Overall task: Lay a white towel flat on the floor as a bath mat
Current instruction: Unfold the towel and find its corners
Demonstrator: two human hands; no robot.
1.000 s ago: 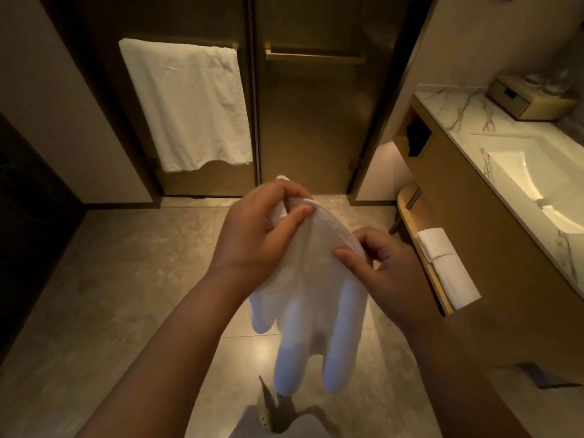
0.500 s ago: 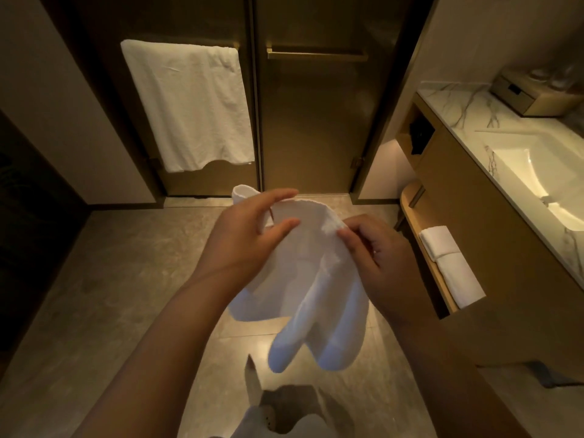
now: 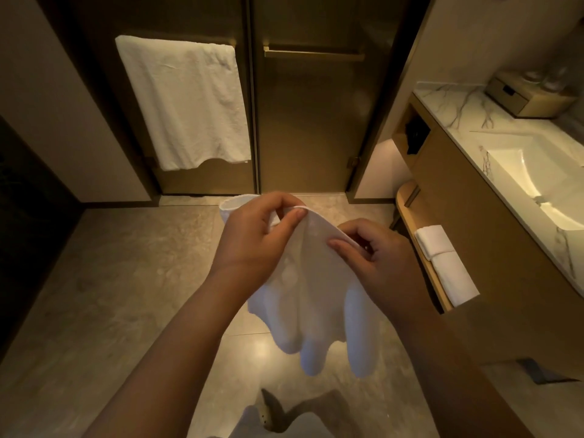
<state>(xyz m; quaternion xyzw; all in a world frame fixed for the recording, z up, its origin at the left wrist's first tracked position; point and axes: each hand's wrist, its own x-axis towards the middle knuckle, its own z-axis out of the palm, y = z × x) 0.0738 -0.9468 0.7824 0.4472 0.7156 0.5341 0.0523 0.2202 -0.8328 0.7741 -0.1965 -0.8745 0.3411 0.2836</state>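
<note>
A white towel [image 3: 316,298] hangs in folds in front of me, well above the grey stone floor [image 3: 104,279]. My left hand [image 3: 252,238] pinches its top edge between thumb and forefinger. My right hand [image 3: 376,260] grips the same edge a little lower and to the right, fingers curled into the cloth. The towel's lower lobes dangle free over the floor. Part of the towel is hidden behind my left hand.
Another white towel [image 3: 186,102] hangs on the bar of the glass shower door [image 3: 309,121] ahead. A vanity with a marble top [image 3: 455,109] and lit sink [image 3: 537,184] stands at the right; folded white towels [image 3: 445,263] lie on its lower shelf. A dark wall is at the left.
The towel has spread wider between my hands. My left hand has shifted left along the top edge and my right hand has taken a firmer hold; the hanging lobes have fanned out.
</note>
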